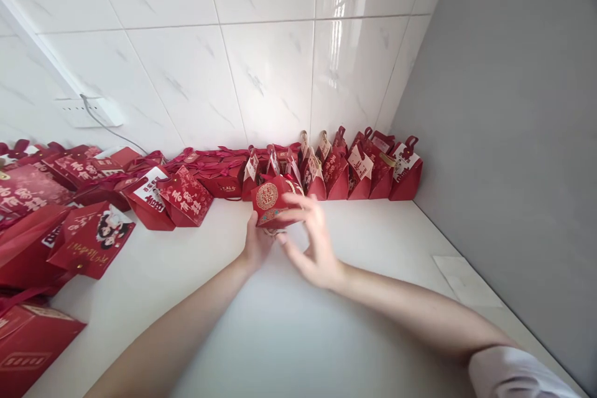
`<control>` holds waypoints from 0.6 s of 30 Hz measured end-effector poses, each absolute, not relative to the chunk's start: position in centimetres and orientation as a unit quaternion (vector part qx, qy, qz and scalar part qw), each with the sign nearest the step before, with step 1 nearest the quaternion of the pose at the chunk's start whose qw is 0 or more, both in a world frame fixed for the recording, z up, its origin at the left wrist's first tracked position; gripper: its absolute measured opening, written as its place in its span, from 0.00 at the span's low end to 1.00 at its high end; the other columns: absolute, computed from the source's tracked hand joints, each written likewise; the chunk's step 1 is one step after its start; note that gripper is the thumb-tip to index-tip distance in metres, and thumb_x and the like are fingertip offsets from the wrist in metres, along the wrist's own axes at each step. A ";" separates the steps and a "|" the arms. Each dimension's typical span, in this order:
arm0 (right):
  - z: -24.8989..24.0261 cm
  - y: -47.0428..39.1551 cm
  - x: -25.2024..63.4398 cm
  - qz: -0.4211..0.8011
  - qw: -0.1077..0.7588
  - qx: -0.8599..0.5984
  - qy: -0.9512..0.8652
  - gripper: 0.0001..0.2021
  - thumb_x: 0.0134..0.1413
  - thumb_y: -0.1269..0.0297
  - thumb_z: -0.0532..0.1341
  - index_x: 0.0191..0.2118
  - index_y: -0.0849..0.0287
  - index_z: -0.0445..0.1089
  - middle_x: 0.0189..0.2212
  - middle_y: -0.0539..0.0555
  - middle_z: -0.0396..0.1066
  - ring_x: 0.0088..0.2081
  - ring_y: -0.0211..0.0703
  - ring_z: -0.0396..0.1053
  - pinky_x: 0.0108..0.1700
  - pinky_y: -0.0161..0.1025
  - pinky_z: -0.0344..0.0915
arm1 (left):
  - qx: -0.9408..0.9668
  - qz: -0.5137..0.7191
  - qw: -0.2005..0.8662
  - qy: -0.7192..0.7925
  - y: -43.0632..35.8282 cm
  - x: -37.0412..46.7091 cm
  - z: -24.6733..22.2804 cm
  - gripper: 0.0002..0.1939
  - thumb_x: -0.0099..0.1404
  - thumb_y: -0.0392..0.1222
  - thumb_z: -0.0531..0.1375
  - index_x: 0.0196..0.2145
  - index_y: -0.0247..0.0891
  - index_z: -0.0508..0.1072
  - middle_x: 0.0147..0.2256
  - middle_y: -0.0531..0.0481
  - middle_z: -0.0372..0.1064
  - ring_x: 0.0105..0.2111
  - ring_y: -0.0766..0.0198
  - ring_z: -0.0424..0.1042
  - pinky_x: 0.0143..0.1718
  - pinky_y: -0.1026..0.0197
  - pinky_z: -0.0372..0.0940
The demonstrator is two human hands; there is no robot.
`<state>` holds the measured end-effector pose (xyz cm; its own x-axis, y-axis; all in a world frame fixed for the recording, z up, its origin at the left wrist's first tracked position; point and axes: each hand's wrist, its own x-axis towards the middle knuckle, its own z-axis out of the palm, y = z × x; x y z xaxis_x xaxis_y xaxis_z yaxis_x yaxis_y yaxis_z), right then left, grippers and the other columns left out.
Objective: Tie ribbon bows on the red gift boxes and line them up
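A small red box (268,196) with a gold round emblem and a twisted gold cord is held up over the middle of the white table. My left hand (257,241) grips its lower left side, thumb on the front edge; the other fingers are hidden behind it. At the box's right side is my right hand (313,241), its fingers spread and slightly blurred, with nothing held between them. Its fingertips are at the box's front, but whether they touch it I cannot tell.
Red gift boxes (336,174) stand in a row along the tiled wall (265,74). More red boxes (96,239) crowd the left side of the white table (280,336). A grey wall (508,137) bounds the right. A socket with a cable (88,113) is at the upper left.
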<state>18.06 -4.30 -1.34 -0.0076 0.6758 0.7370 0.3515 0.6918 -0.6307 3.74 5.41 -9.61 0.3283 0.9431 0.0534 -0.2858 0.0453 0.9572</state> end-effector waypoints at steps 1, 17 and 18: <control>-3.0 -3.6 19.2 0.152 0.628 -0.418 -0.639 0.18 0.60 0.58 0.59 0.56 0.49 0.63 0.65 0.57 0.56 0.68 0.52 0.51 0.69 0.60 0.38 | 0.486 0.486 0.646 0.332 5.3 3.8 -9.8 0.32 0.67 0.64 0.44 0.55 0.38 0.68 0.49 0.41 0.73 0.50 0.47 0.72 0.45 0.48 0.67; -10.8 0.7 22.0 0.612 0.542 -0.408 -0.406 0.34 0.59 0.40 0.55 0.65 0.51 0.51 0.46 0.57 0.72 0.28 0.41 0.71 0.28 0.40 0.69 | 0.536 0.473 0.615 0.333 4.6 2.6 -10.4 0.30 0.64 0.49 0.61 0.62 0.43 0.64 0.52 0.46 0.71 0.34 0.63 0.70 0.31 0.62 0.60; -11.0 0.9 22.1 0.622 0.539 -0.403 -0.401 0.33 0.59 0.39 0.55 0.64 0.52 0.54 0.43 0.56 0.72 0.25 0.40 0.69 0.26 0.39 0.68 | 0.543 0.463 0.618 0.330 4.7 2.5 -10.5 0.31 0.63 0.49 0.61 0.63 0.44 0.63 0.53 0.46 0.70 0.35 0.62 0.70 0.32 0.62 0.61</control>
<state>22.12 0.90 -10.97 -0.0954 0.9930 -0.0697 -0.3476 -0.0988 -0.9324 2.52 4.66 -10.51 0.3530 0.9307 0.0959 -0.2137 -0.0196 0.9767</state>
